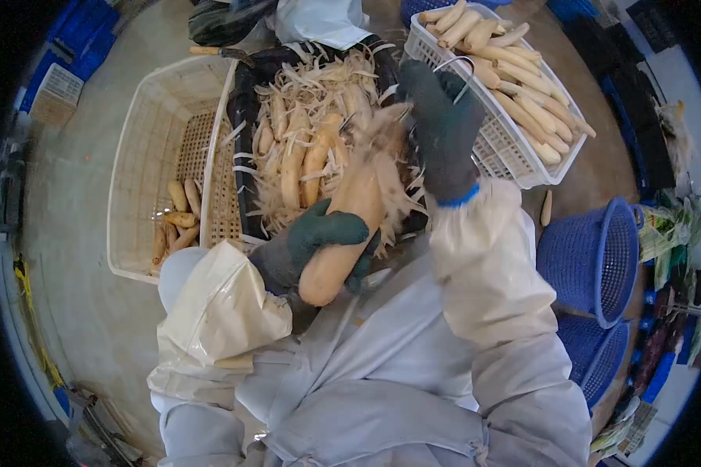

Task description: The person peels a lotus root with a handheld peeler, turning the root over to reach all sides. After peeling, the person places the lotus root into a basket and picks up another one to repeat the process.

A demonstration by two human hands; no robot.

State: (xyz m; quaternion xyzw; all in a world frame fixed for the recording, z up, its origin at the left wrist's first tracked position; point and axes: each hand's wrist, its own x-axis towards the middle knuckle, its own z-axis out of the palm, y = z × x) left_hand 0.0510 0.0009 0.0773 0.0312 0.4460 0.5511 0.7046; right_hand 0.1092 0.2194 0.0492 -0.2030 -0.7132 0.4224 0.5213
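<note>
My left hand (327, 237), in a dark green-coated glove, is wrapped around a thick pale root (325, 274), which looks like a lotus root. The root slants up and away, and its far end is smeared by motion. My right hand (448, 128), gloved with a blue band at the wrist, is closed on a peeler; its thin metal loop (467, 66) shows above the fingers. The peeler's working end is blurred near the root's far end. Below lies a black-lined bin (244, 117) with unpeeled roots (294, 159) and many curled peelings (311, 82).
On the left stands a white crate (128, 163) holding several short brown roots (181, 214). A white crate (514, 165) on the right is heaped with pale peeled roots (533, 97). Blue baskets (572, 261) stand at my right. A knife (222, 52) lies across the crate's far edge.
</note>
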